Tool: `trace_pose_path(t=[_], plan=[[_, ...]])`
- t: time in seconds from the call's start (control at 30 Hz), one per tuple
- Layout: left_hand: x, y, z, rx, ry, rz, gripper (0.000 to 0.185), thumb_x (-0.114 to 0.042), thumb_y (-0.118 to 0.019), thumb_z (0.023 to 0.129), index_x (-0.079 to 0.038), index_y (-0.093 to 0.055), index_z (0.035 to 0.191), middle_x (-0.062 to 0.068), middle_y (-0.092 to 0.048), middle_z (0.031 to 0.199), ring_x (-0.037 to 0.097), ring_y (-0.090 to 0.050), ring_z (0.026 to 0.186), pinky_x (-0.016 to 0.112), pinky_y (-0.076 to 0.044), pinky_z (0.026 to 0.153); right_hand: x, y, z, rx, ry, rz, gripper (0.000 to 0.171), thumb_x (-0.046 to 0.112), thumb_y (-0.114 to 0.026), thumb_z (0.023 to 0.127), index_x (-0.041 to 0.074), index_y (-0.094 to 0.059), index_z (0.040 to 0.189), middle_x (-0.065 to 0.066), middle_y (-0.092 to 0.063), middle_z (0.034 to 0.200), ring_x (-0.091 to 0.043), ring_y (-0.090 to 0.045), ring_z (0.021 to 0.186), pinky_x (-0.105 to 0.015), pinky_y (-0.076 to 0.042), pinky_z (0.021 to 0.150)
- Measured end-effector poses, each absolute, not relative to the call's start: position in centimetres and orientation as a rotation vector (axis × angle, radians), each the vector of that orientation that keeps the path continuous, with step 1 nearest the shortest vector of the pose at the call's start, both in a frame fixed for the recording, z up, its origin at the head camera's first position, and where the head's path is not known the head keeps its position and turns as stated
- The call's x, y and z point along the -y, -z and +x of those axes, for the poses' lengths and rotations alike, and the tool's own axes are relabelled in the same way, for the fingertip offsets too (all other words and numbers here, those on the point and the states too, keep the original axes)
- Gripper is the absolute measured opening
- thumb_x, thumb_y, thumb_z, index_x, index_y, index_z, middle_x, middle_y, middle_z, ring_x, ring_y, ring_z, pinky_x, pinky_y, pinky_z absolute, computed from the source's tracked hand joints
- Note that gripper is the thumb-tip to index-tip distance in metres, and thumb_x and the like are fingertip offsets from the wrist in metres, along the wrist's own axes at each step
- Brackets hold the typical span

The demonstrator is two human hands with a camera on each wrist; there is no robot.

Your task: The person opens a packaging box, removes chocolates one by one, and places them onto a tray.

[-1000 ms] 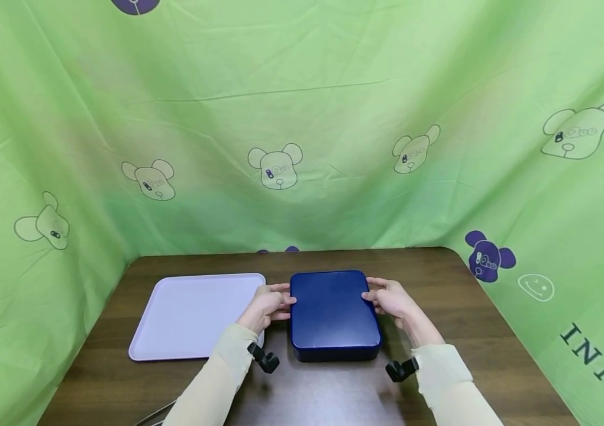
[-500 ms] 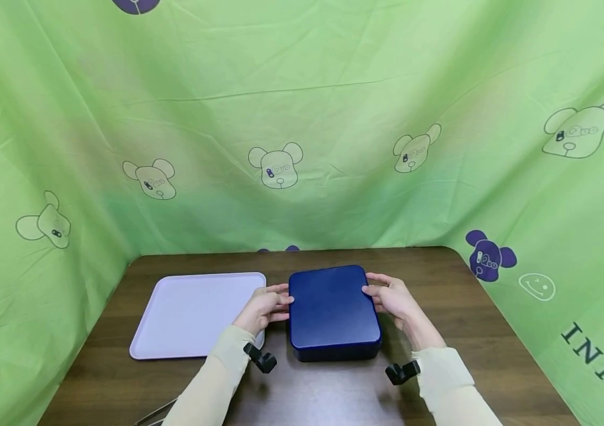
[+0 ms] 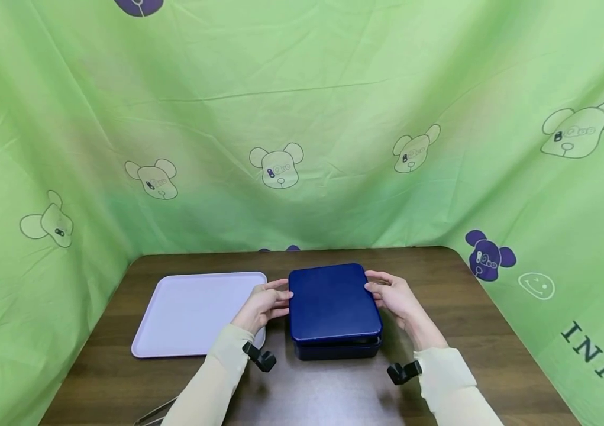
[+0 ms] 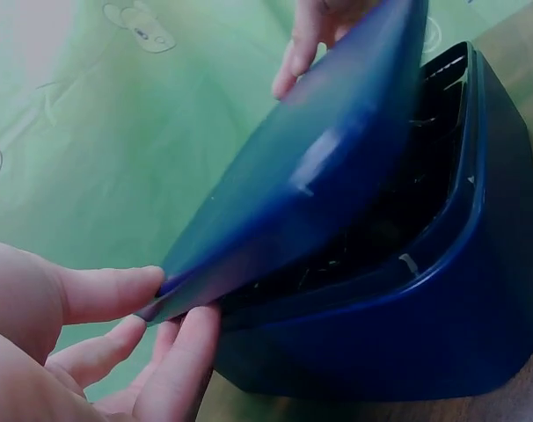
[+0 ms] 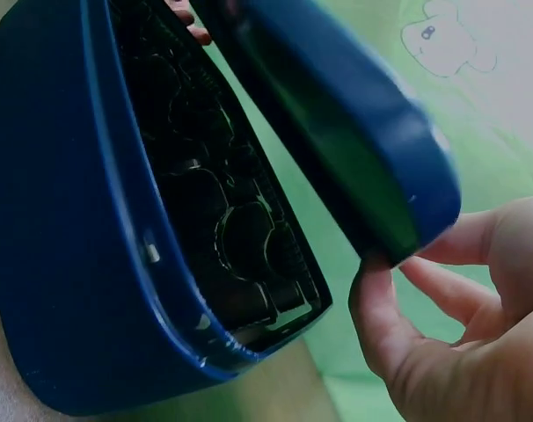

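A dark blue tin box (image 3: 336, 349) stands on the brown table (image 3: 440, 307). Its blue lid (image 3: 332, 302) is raised a little off the base. My left hand (image 3: 267, 305) pinches the lid's left edge and my right hand (image 3: 394, 300) pinches its right edge. In the left wrist view the lid (image 4: 319, 167) tilts above the base (image 4: 442, 316), my thumb over and fingers under its edge. In the right wrist view the lid (image 5: 337, 114) stands clear of the base (image 5: 64, 264), which holds a black moulded insert (image 5: 222, 229) with round pockets.
A pale lilac tray (image 3: 195, 313) lies flat on the table just left of the box. Green printed cloth (image 3: 302, 118) walls the table at the back and both sides. Something thin and metal (image 3: 155, 412) shows at the table's near edge.
Both hands have lifted the lid off the box: a second ago it sat closed, and now a gap shows between lid and base.
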State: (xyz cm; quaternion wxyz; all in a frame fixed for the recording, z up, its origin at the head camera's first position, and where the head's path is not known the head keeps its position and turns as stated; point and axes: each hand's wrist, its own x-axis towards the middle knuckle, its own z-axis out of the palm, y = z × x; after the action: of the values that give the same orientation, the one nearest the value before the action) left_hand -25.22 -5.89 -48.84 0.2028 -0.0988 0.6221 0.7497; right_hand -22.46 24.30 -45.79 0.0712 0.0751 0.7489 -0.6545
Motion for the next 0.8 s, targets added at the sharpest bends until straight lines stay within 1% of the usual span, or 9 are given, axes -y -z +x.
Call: trace_pose_path(t=[0.1, 0.23, 0.3, 0.4, 0.47, 0.53, 0.63, 0.8], plan=[[6.0, 48.6, -25.1, -1.744, -2.109, -0.267, 0.051, 0.004, -0.068, 0.092, -0.001, -0.055, 0.141, 0.008, -0.072, 0.103, 0.013, -0.067, 0.069, 0.029, -0.059, 0.066, -24.4, 46.0, -22.3, -2.258, 1.976, 0.207, 0.048, 0.005, -0.06, 0.099, -0.007, -0.048, 0.143, 0.001, -0.069, 0.097, -0.008, -0.065, 0.081, -0.026, -0.056, 0.073], [6.2, 48.4, -25.0, -1.734, -2.136, -0.243, 0.048, 0.005, -0.063, 0.094, 0.0, -0.055, 0.141, 0.008, -0.072, 0.102, 0.014, -0.067, 0.07, 0.03, -0.059, 0.068, -24.6, 46.0, -22.3, -2.242, 1.996, 0.187, 0.044, 0.003, -0.055, 0.101, -0.009, -0.047, 0.142, -0.006, -0.071, 0.106, -0.008, -0.067, 0.086, -0.026, -0.056, 0.077], [6.2, 48.4, -25.0, -1.724, -2.154, -0.23, 0.047, 0.007, -0.059, 0.095, 0.0, -0.055, 0.141, 0.01, -0.072, 0.105, 0.015, -0.067, 0.072, 0.03, -0.059, 0.07, -24.7, 46.0, -22.2, -2.24, 1.998, 0.171, 0.043, 0.001, -0.052, 0.101, -0.009, -0.046, 0.143, -0.011, -0.071, 0.112, -0.008, -0.068, 0.089, -0.026, -0.056, 0.079], [6.2, 48.5, -24.8, -1.721, -2.185, -0.182, 0.048, 0.014, -0.053, 0.093, 0.002, -0.055, 0.14, 0.017, -0.069, 0.118, 0.015, -0.067, 0.077, 0.03, -0.059, 0.072, -24.7, 45.9, -22.0, -2.247, 1.994, 0.161, 0.045, -0.005, -0.049, 0.099, -0.008, -0.048, 0.143, -0.017, -0.068, 0.121, -0.007, -0.066, 0.094, -0.025, -0.056, 0.081], [6.3, 48.7, -24.6, -1.723, -2.203, -0.137, 0.05, 0.017, -0.052, 0.091, 0.005, -0.054, 0.14, 0.023, -0.064, 0.127, 0.016, -0.067, 0.081, 0.029, -0.059, 0.075, -24.8, 45.9, -21.9, -2.266, 1.983, 0.143, 0.047, -0.009, -0.048, 0.096, -0.008, -0.048, 0.143, -0.02, -0.064, 0.127, -0.006, -0.065, 0.096, -0.024, -0.055, 0.082], [6.3, 48.9, -24.4, -1.721, -2.224, -0.084, 0.051, 0.02, -0.052, 0.09, 0.007, -0.053, 0.14, 0.027, -0.06, 0.134, 0.015, -0.068, 0.085, 0.028, -0.059, 0.078, -24.9, 45.9, -21.8, -2.284, 1.981, 0.139, 0.049, -0.011, -0.048, 0.094, -0.008, -0.05, 0.142, -0.022, -0.062, 0.13, -0.006, -0.064, 0.097, -0.023, -0.055, 0.082], [6.4, 49.2, -24.2, -1.71, -2.256, -0.024, 0.052, 0.02, -0.054, 0.09, 0.008, -0.052, 0.14, 0.029, -0.057, 0.137, 0.014, -0.069, 0.088, 0.028, -0.058, 0.081, -25.1, 45.9, -21.7, -2.305, 1.975, 0.123, 0.049, -0.012, -0.05, 0.093, -0.009, -0.05, 0.142, -0.024, -0.061, 0.131, -0.006, -0.063, 0.097, -0.022, -0.054, 0.081], [6.6, 49.5, -23.9, -1.736, -2.267, 0.034, 0.053, 0.021, -0.055, 0.088, 0.007, -0.054, 0.14, 0.026, -0.058, 0.138, 0.013, -0.069, 0.087, 0.027, -0.058, 0.08, -25.3, 46.0, -21.6, -2.309, 1.972, 0.122, 0.05, -0.011, -0.053, 0.093, -0.007, -0.05, 0.143, -0.023, -0.061, 0.132, -0.004, -0.064, 0.096, -0.021, -0.054, 0.081]])
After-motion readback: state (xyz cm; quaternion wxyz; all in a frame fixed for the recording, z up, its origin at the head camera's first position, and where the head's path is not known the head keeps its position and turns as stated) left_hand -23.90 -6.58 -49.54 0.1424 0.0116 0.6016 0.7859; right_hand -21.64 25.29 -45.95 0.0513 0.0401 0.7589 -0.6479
